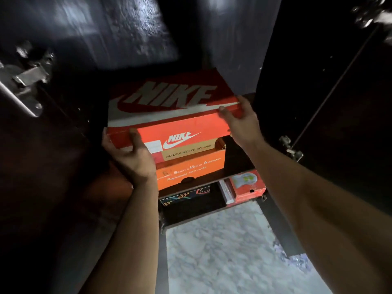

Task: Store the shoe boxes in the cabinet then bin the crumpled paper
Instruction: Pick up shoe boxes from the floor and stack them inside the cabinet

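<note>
The red box (169,102) is gripped at its near corners by the left hand (129,154) and the right hand (241,122). It is held inside the dark cabinet (318,92), on an orange box (191,168) (contact is unclear).

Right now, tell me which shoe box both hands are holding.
The red Nike box on top, gripped by left hand and right hand. The orange box beneath it goes untouched.

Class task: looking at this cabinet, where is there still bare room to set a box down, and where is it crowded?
Bare: the dark shelf strip right of the orange box, and the gap between the dark patterned box and red box below. Crowded: the stack under the Nike box, held by left hand and right hand.
</note>
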